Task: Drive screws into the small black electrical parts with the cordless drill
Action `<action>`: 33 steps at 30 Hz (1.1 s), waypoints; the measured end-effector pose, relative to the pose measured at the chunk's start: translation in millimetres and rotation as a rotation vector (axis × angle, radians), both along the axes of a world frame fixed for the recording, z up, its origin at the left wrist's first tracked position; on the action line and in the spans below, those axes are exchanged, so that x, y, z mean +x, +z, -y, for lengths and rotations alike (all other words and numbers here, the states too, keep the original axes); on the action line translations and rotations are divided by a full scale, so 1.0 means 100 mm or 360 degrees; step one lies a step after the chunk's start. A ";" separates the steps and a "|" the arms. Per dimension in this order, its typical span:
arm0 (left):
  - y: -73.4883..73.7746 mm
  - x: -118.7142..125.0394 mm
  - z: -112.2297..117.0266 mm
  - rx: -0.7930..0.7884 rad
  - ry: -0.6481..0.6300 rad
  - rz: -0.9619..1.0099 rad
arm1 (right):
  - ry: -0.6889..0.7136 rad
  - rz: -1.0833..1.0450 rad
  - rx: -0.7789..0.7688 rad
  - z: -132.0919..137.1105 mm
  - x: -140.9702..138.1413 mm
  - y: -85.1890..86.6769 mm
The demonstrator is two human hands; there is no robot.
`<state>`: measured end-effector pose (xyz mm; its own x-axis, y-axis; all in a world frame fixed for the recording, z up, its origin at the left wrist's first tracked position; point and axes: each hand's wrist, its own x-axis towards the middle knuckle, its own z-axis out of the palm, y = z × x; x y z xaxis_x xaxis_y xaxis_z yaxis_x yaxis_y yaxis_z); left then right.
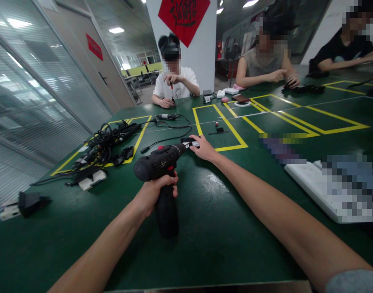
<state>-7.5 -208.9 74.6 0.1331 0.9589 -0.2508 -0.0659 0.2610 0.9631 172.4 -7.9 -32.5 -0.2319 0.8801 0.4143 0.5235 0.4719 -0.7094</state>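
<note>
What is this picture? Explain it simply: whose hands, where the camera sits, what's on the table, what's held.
There's no machine: these are a person's bare hands, seen from a camera on that person's head, facing forward and down. The left hand grips a black power drill by its handle. The right hand holds a small piece at the drill's tip. The green table also bears tangled cables and yellow outlines. Other people sit around it.

Glass partition [9, 141] with blinds [30, 75], grey door [79, 59], white pillar [203, 61], lit ceiling lamps [116, 30]
</note>
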 end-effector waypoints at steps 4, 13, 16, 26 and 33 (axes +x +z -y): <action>0.01 0.00 0.00 0.0002 0.0012 -0.0008 | 0.0003 -0.0002 -0.0023 0.00 0.00 0.00; 0.00 0.00 0.01 -0.0016 0.0030 -0.0005 | 0.0012 0.0007 -0.0019 0.01 0.00 0.02; 0.01 0.01 0.01 -0.0010 0.0046 -0.0025 | 0.0007 -0.0005 -0.0001 0.00 0.00 0.00; 0.00 0.00 0.00 -0.0019 0.0029 -0.0004 | 0.0005 0.0012 -0.0030 0.01 0.00 0.02; 0.00 0.00 0.00 -0.0017 0.0017 -0.0033 | 0.0015 0.0013 -0.0016 0.01 0.00 0.02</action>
